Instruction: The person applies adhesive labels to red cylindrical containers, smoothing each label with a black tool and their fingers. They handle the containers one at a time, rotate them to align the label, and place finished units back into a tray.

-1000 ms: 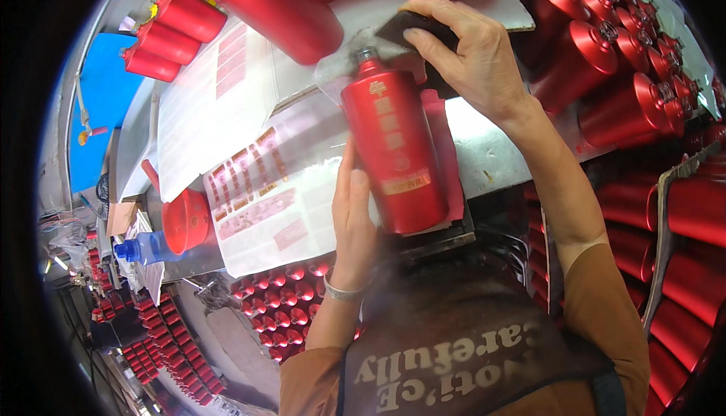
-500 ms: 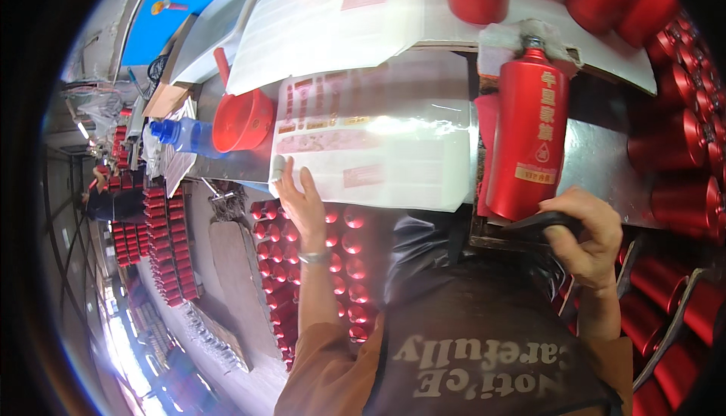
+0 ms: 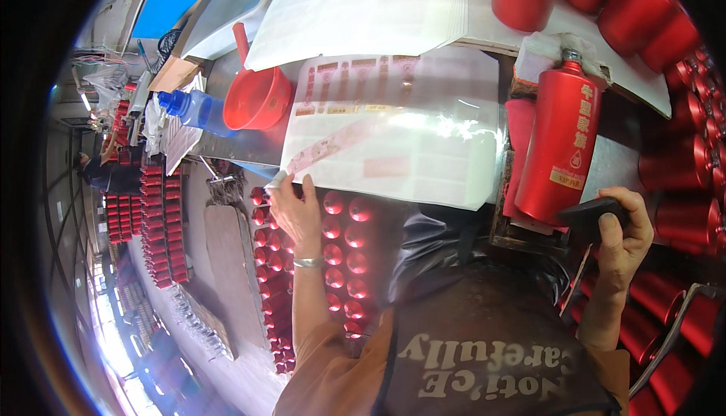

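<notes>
My left hand (image 3: 296, 215), one fingertip covered in white, is at the lower left corner of a stack of pale decal sheets (image 3: 446, 166). Its fingertips hold the near end of a narrow pinkish decal strip (image 3: 333, 145), which slants across the top sheet. Over on the right, my right hand (image 3: 624, 238) grips a black wedge-shaped scraper (image 3: 594, 218) next to the base of a red metal bottle (image 3: 558, 140). That bottle lies tilted with gold lettering facing up, its neck against a white padded block (image 3: 535, 64).
A red dipper (image 3: 261, 102) and a blue-capped bottle (image 3: 195, 110) stand left of the sheets. More sheets (image 3: 340, 15) lie behind. Red bottles crowd the far right and fill racks (image 3: 352, 261) below the table. A person (image 3: 113, 174) works at far left.
The decal strip has swung from lying straight on the sheet to a slant, its near end drawn to my left fingertips. My right hand still holds the scraper by the bottle's base.
</notes>
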### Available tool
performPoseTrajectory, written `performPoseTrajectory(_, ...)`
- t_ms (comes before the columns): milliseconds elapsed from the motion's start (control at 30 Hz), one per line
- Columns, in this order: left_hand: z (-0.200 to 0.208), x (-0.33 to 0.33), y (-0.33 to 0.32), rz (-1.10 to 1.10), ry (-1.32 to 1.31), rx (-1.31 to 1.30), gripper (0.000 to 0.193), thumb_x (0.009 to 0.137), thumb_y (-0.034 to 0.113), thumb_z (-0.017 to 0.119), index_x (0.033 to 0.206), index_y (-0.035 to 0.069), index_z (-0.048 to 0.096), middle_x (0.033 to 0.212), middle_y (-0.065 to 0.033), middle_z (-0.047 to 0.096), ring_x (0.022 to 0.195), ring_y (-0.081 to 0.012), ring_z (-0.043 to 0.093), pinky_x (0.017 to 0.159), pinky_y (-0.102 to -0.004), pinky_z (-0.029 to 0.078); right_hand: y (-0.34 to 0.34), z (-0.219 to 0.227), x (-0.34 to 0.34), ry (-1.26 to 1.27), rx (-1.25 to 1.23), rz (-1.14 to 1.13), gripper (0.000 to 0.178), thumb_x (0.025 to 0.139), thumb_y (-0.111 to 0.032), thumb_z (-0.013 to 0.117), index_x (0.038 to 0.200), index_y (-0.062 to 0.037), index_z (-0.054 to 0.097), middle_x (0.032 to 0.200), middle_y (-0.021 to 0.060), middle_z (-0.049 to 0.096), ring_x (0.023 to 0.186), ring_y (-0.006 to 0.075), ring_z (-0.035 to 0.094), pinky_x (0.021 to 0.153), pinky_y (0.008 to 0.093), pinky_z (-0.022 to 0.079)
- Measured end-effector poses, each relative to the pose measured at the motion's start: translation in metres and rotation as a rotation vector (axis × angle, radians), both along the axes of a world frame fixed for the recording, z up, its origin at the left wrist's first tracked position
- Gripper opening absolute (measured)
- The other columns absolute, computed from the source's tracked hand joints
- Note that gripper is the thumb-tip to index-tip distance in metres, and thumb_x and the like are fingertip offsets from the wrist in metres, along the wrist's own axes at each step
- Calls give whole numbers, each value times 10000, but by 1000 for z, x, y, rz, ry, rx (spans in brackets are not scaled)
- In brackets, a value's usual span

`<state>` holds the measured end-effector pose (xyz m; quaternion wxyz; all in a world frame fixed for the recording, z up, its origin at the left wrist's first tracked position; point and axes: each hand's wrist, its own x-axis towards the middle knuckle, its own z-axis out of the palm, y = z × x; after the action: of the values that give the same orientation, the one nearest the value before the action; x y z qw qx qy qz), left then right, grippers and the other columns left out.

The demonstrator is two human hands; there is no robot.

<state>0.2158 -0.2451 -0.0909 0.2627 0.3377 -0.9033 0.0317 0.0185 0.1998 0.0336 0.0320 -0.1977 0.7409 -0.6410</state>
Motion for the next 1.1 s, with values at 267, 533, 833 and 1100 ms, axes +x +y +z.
performPoseTrajectory(267,-29,2,-58,291,634,1445,425,936,409,710,990,-11,679,839,-55,620,674,-143,585,566,-263,443,7,-8,-1,-85,-27,-23,260,910,-67,649,1154,23,646,1004,42,646,916,92,588,857,222,455)
performPoseTrajectory(533,46,11,-34,194,100,802,275,921,251,723,942,-22,697,921,-71,735,755,-181,687,710,-292,530,9,-10,-9,-221,-169,-42,281,943,-89,628,1199,26,628,1004,43,655,910,91,604,850,222,468)
performPoseTrajectory(833,225,-149,93,-762,311,861,137,916,74,691,986,-43,685,1085,-76,711,950,-135,658,853,-289,509,-11,16,-49,-312,-286,267,355,1062,-301,403,1044,3,587,614,18,509,450,28,371,430,186,274)
performPoseTrajectory(1100,288,-232,192,-1659,417,1351,491,905,268,592,1207,-119,582,1124,-170,657,1022,-216,635,948,-356,493,-38,127,-101,-105,-146,937,665,894,-444,669,1252,104,551,1041,186,708,544,47,504,610,227,489)
